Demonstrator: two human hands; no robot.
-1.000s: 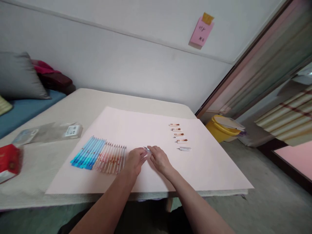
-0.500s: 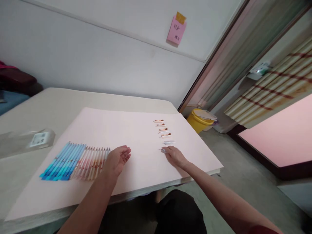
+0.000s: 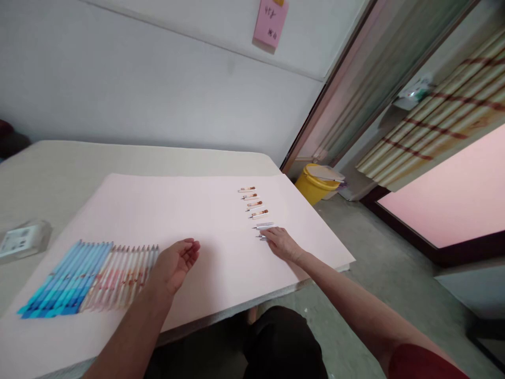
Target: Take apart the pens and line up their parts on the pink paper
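My right hand (image 3: 283, 245) rests on the pink sheet (image 3: 189, 210) with its fingers pinched on a small silver pen piece (image 3: 260, 236). That piece lies at the near end of a column of several similar small pen pieces (image 3: 253, 203), some with orange-brown parts. My left hand (image 3: 176, 263) hovers palm up and open over the sheet, holding nothing. Just left of it lies a row of several pens (image 3: 79, 278) side by side, with blue caps at one end and pale pink barrels.
The pink sheet covers a beige table (image 3: 118, 155) that stands against a white wall. A clear plastic box (image 3: 22, 240) sits at the table's left. A yellow bucket (image 3: 315, 182) stands on the floor to the right. A pink note (image 3: 270, 23) hangs on the wall.
My hands were together at the sheet's middle around a small piece. They have parted: the right one carried the piece right to the column's near end, and the left one opened palm up.
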